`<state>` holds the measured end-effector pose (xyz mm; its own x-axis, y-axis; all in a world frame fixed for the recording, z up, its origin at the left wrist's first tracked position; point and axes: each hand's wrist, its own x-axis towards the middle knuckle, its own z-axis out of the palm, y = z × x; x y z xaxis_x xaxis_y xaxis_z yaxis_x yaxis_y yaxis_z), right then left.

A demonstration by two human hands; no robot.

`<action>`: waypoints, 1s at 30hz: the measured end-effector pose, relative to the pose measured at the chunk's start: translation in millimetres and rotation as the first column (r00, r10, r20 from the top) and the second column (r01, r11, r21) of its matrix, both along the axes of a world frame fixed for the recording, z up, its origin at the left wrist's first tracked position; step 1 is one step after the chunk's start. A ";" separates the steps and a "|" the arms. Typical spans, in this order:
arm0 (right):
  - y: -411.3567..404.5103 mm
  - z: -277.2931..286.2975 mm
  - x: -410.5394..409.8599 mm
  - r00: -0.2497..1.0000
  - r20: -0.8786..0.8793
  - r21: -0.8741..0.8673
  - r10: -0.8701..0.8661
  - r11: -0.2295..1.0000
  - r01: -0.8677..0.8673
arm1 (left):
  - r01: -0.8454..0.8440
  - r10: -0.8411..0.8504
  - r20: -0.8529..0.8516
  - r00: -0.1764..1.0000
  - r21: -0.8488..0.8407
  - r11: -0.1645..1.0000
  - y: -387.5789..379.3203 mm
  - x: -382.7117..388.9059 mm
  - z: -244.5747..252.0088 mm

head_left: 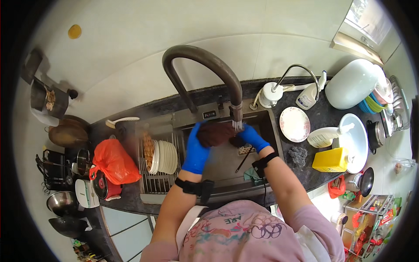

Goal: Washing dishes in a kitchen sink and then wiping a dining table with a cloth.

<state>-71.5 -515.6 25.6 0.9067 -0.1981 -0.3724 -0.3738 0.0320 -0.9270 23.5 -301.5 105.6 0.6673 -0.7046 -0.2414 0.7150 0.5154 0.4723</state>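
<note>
My left hand [198, 147], in a blue glove, grips the left side of a dark brown item [215, 133], perhaps a cloth or a bowl; blur hides its exact kind. At its right side is my right hand [251, 137], also blue-gloved, with the fingers partly hidden. Water runs from the dark curved faucet [209, 52] onto the item's right end. Both hands are over the steel sink [222, 167]. Below my right hand lie a thin dark stick [244, 161] and a green cloth [252, 175]. White plates [167, 157] stand on edge in the rack to the left.
Left of the rack are a red plastic bag [114, 160] and a brush [122, 121]. On the right counter are a floral-rimmed plate [294, 124], a steel-wool scourer [298, 155], a yellow jug [330, 160], white bottles and a white basin [360, 144]. A small tap [271, 93] stands behind.
</note>
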 end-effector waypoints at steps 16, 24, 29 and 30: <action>-20.9 20.5 -31.9 0.819 0.202 0.078 -0.537 0.843 0.533 | -0.061 0.085 -0.026 0.996 0.498 0.865 -69.6 -32.0 -75.0; -32.6 37.3 -21.8 0.961 0.125 -0.442 -0.247 0.853 0.277 | -0.267 -0.226 0.411 0.883 0.836 0.479 -56.3 -24.1 -70.6; 8.6 32.8 -6.2 0.947 0.247 -0.168 -0.207 0.953 0.252 | -0.212 -0.679 0.360 0.640 0.932 0.294 -5.1 -8.5 -112.5; 11.0 32.6 -0.4 0.947 0.237 -0.160 -0.216 0.953 0.257 | -0.149 -0.605 0.400 0.689 0.894 0.422 -4.0 -10.9 -115.3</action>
<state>-71.9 -504.7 58.2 0.8793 -0.4633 -0.1106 -0.1688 -0.0858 -0.9819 12.7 -305.6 -9.6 0.7356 -0.5381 -0.4115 0.0804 -0.5338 0.8418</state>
